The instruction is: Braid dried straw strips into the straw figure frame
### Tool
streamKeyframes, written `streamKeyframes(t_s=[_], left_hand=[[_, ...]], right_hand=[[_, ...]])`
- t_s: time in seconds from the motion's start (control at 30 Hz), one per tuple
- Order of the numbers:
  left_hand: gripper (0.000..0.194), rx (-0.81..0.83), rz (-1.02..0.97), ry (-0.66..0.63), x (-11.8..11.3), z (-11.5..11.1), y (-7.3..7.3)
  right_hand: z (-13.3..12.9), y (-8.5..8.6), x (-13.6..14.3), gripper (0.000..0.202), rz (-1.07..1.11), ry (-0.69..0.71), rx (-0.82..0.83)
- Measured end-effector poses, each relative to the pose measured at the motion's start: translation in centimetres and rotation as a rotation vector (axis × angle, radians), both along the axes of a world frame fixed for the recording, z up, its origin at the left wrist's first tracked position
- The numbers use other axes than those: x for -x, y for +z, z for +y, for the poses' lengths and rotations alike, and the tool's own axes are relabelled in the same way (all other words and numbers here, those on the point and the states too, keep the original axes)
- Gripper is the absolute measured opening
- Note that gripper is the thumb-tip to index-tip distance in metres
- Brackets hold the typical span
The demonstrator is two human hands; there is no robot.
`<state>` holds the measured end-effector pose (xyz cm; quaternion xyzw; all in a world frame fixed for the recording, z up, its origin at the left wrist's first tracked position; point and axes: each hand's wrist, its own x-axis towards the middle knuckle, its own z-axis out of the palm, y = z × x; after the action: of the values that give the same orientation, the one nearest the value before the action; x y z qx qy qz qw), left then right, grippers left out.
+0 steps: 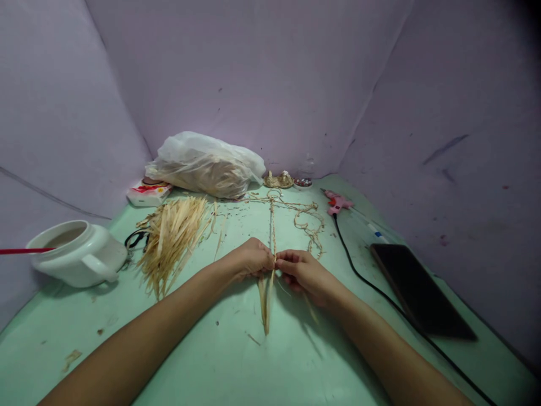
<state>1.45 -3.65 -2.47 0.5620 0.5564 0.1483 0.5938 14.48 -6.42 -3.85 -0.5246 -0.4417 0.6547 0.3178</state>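
My left hand [255, 259] is closed around the near end of a thin braided straw cord [273, 225]. Close beside it, my right hand [302, 270] pinches at the same spot, fingers bent against the strands. Loose flat straw strands [265, 307] hang from under my left hand toward me. The cord runs straight away from my hands to the back of the table, where more of it lies in loops [313, 223] on the right. A bundle of dry straw strips [175, 237] lies to the left of my left hand.
A white pot [99, 251] with a red stick stands left. Behind are a plastic bag [207, 166], a small box [147, 194] and woven pieces [278, 180]. On the right lie a pink glue gun [337, 202], its black cable [359, 276] and a dark tablet [418, 290].
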Motion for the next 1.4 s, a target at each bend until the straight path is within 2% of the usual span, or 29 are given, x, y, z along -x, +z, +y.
streamKeyframes(t_s=[0.17, 0.3, 0.43, 0.57, 0.73, 0.8, 0.87, 0.93, 1.0, 1.07, 1.17, 1.23, 1.4], left_hand=[[0.008, -0.088, 0.07, -0.058, 0.1, 0.2, -0.5], [0.01, -0.207, 0.251, -0.135, 0.3, 0.4, -0.7], [0.016, -0.317, 0.442, -0.202, 0.6, 0.1, -0.1], [0.023, -0.526, 0.68, -0.209, -0.1, -1.5, 1.1], [0.02, -0.641, 0.784, -0.302, -1.4, -4.0, 1.7], [0.017, -0.622, 0.747, -0.319, -1.2, -3.9, 2.0], [0.016, -0.521, 0.64, -0.294, -0.6, -2.9, 2.3], [0.021, -0.379, 0.476, -0.173, 0.2, -1.6, 2.5], [0.018, -0.217, 0.257, 0.023, 0.7, -0.4, 2.3], [0.015, -0.024, 0.031, 0.114, 0.7, 0.1, 1.8], [0.008, 0.208, -0.183, 0.043, 0.0, 0.0, 0.6], [0.013, 0.225, -0.195, 0.01, -0.4, -0.3, 0.0], [0.015, 0.006, 0.052, -0.012, -0.4, -0.2, -0.5]], right_hand=[[0.5, -0.4, 0.0, 0.01, -0.132, -0.02, -0.056], [1.0, -1.0, -0.1, 0.01, -0.164, -0.023, -0.078], [0.9, -1.3, -0.1, 0.009, -0.147, -0.04, -0.082], [0.5, -1.3, -0.2, 0.009, -0.082, -0.084, -0.06], [0.2, -1.3, -0.2, 0.008, -0.033, -0.139, -0.028], [0.3, -1.3, -0.2, 0.009, -0.021, -0.141, -0.035], [0.4, -1.3, -0.2, 0.011, -0.007, -0.122, -0.038], [0.4, -1.4, -0.3, 0.014, 0.005, -0.08, -0.029], [0.5, -1.4, -0.3, 0.017, 0.007, -0.046, -0.016], [0.5, -1.4, -0.4, 0.018, 0.017, -0.043, -0.011], [0.5, -1.5, -0.4, 0.016, 0.048, -0.047, -0.017], [0.6, -1.6, -0.6, 0.013, 0.035, -0.038, -0.045], [1.1, -2.3, -1.1, 0.004, -0.149, 0.06, -0.268]])
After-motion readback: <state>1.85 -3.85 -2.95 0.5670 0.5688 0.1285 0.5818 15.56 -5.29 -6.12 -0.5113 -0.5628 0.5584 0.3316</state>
